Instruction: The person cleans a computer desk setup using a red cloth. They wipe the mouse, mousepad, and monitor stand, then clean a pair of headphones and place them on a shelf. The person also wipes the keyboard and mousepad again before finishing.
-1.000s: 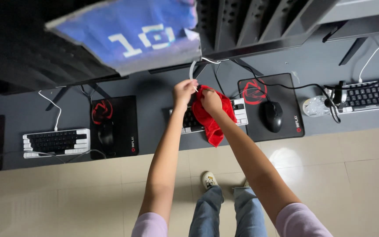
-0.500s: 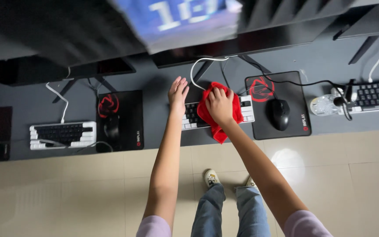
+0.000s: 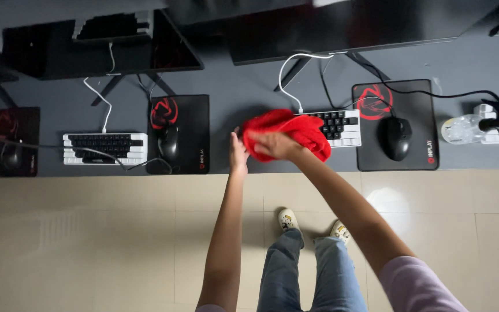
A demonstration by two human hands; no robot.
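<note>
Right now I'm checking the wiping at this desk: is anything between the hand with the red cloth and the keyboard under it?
Nothing visible. The right hand presses the red cloth directly over the left part of the white keyboard. The left hand rests on the desk beside it, holding nothing.

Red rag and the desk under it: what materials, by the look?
Crumpled red cloth in the right hand: soft fabric, probably microfibre or cotton, since it bunches in folds. Dark grey desk: smooth matte top, likely laminate; uncertain.
</note>
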